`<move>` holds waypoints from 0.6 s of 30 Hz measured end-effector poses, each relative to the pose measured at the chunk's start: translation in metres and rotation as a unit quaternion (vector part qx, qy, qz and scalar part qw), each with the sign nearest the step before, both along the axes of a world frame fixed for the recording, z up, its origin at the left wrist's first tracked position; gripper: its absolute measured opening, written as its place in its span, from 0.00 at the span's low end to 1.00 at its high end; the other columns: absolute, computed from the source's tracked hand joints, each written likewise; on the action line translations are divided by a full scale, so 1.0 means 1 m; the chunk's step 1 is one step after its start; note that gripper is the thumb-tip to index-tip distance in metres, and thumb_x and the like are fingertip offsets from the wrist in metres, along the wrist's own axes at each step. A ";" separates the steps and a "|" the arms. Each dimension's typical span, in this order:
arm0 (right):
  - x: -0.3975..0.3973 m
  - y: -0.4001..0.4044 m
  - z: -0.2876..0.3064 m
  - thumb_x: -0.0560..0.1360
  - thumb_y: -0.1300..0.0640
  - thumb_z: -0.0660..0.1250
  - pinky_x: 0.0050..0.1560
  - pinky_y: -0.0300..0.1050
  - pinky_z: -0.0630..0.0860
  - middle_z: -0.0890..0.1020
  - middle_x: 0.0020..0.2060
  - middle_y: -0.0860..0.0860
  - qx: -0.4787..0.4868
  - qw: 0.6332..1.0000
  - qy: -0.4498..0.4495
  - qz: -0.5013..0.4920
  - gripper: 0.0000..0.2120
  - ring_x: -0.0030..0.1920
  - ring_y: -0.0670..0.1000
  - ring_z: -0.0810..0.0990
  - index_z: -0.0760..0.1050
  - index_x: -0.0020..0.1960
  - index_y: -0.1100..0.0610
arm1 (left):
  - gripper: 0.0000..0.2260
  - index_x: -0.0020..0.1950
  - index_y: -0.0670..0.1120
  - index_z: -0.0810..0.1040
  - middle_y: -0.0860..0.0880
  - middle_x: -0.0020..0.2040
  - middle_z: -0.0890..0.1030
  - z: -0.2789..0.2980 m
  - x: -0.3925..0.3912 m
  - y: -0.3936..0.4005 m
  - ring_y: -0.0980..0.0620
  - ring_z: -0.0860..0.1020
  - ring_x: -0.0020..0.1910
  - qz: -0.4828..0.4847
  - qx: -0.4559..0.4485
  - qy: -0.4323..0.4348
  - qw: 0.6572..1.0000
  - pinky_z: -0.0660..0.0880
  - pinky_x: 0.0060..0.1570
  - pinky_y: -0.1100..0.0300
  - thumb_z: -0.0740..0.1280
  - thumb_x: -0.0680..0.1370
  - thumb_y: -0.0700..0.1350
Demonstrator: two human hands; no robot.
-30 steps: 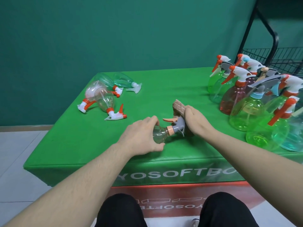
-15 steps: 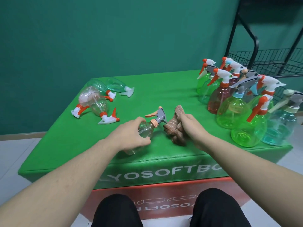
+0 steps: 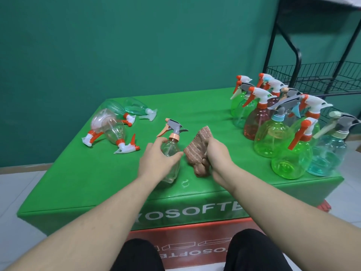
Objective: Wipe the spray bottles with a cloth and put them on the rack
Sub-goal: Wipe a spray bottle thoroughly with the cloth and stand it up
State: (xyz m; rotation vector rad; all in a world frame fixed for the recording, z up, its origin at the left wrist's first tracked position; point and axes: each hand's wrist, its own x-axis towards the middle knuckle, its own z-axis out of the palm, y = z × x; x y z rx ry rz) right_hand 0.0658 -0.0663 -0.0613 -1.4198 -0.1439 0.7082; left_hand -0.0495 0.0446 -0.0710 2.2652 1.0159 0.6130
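Two hands at the near edge, one bottle and one cloth

Left hand (image 3: 156, 161): grip curled round a clear spray bottle (image 3: 170, 151) with a grey trigger head and a peach collar. Bottle upright, leaning slightly, its base at or just above the green tabletop (image 3: 78, 173); contact cannot be told. Nozzle points right, trigger left.

Right hand (image 3: 216, 155): grip closed on a bunched brown cloth (image 3: 197, 151), fingers wrapped over its right side. Cloth sits just beside the bottle, on its right; whether the two touch cannot be told.

Far left of tabletop: cluster of lying bottles (image 3: 114, 122), clear and pale green, white heads with orange triggers, all on their sides.

Right side of tabletop: group of standing bottles (image 3: 273, 137), green, red and pale blue, packed close together, reaching from the far edge toward the near right corner.

Black wire rack (image 3: 316, 79) stands beyond the tabletop at far right, against the dark green wall (image 3: 136, 45). Person's dark-clad knees visible below the near edge.
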 end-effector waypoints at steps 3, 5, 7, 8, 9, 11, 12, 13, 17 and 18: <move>-0.002 0.010 0.003 0.81 0.61 0.55 0.24 0.35 0.68 0.77 0.32 0.53 0.040 0.998 0.039 -0.028 0.11 0.24 0.46 0.74 0.74 0.45 0.56 | 0.28 0.71 0.55 0.71 0.52 0.57 0.72 -0.002 0.010 -0.010 0.55 0.76 0.44 0.032 -0.001 -0.011 0.999 0.69 0.36 0.65 0.74 0.74 0.63; -0.005 0.018 0.007 0.81 0.61 0.57 0.28 0.38 0.69 0.78 0.32 0.51 0.057 0.996 0.054 -0.035 0.11 0.27 0.47 0.74 0.74 0.42 0.55 | 0.27 0.70 0.57 0.71 0.51 0.58 0.73 -0.007 0.014 -0.014 0.49 0.79 0.50 0.039 0.009 -0.001 0.999 0.76 0.47 0.57 0.73 0.74 0.65; -0.006 0.025 0.010 0.81 0.61 0.57 0.27 0.39 0.69 0.77 0.31 0.51 0.077 0.993 0.074 -0.043 0.12 0.27 0.48 0.73 0.73 0.41 0.55 | 0.28 0.71 0.57 0.70 0.48 0.60 0.72 -0.009 0.015 -0.016 0.45 0.78 0.56 0.026 0.019 0.024 0.999 0.76 0.54 0.53 0.70 0.75 0.65; -0.006 0.027 0.011 0.81 0.62 0.57 0.25 0.37 0.69 0.76 0.32 0.52 0.090 0.990 0.094 -0.048 0.12 0.26 0.48 0.73 0.72 0.40 0.55 | 0.28 0.73 0.56 0.68 0.48 0.62 0.72 -0.010 0.014 -0.017 0.44 0.77 0.57 0.011 0.025 0.036 0.999 0.75 0.54 0.53 0.69 0.76 0.63; -0.008 0.029 0.014 0.81 0.63 0.56 0.23 0.36 0.69 0.75 0.32 0.53 0.104 0.986 0.116 -0.052 0.13 0.26 0.49 0.73 0.71 0.40 0.55 | 0.28 0.74 0.56 0.67 0.47 0.63 0.72 -0.010 0.012 -0.017 0.44 0.77 0.58 -0.008 0.029 0.042 0.999 0.74 0.54 0.54 0.69 0.76 0.61; -0.010 0.032 0.017 0.82 0.63 0.55 0.23 0.36 0.70 0.74 0.32 0.54 0.132 0.978 0.151 -0.053 0.13 0.26 0.51 0.72 0.70 0.40 0.56 | 0.29 0.76 0.56 0.65 0.48 0.65 0.74 -0.011 0.006 -0.016 0.45 0.78 0.59 -0.045 0.022 0.029 0.998 0.73 0.55 0.56 0.70 0.77 0.56; -0.012 0.034 0.019 0.82 0.63 0.55 0.25 0.38 0.70 0.74 0.32 0.54 0.142 0.975 0.162 -0.048 0.13 0.27 0.51 0.72 0.70 0.40 0.56 | 0.29 0.77 0.57 0.65 0.49 0.65 0.75 -0.012 0.002 -0.015 0.47 0.78 0.60 -0.057 0.013 0.014 0.998 0.74 0.57 0.56 0.70 0.77 0.55; -0.014 0.037 0.020 0.83 0.61 0.56 0.28 0.40 0.71 0.74 0.32 0.54 0.145 0.975 0.165 -0.040 0.13 0.28 0.52 0.72 0.70 0.40 0.55 | 0.30 0.78 0.58 0.65 0.50 0.64 0.75 -0.013 -0.001 -0.015 0.48 0.78 0.60 -0.063 0.006 -0.002 0.998 0.74 0.59 0.55 0.70 0.77 0.54; -0.024 0.050 0.017 0.83 0.56 0.58 0.34 0.45 0.68 0.72 0.31 0.51 0.082 0.992 0.095 0.007 0.15 0.30 0.51 0.71 0.70 0.37 0.53 | 0.30 0.78 0.59 0.65 0.51 0.63 0.75 -0.017 -0.006 -0.012 0.52 0.78 0.58 -0.068 -0.017 -0.046 0.996 0.76 0.61 0.52 0.71 0.77 0.52; -0.026 0.052 0.015 0.82 0.55 0.58 0.36 0.45 0.68 0.73 0.31 0.51 0.054 0.996 0.061 0.021 0.14 0.31 0.51 0.71 0.70 0.38 0.52 | 0.31 0.78 0.59 0.66 0.51 0.63 0.75 -0.018 -0.006 -0.011 0.52 0.78 0.58 -0.073 -0.021 -0.046 0.996 0.76 0.61 0.53 0.72 0.77 0.51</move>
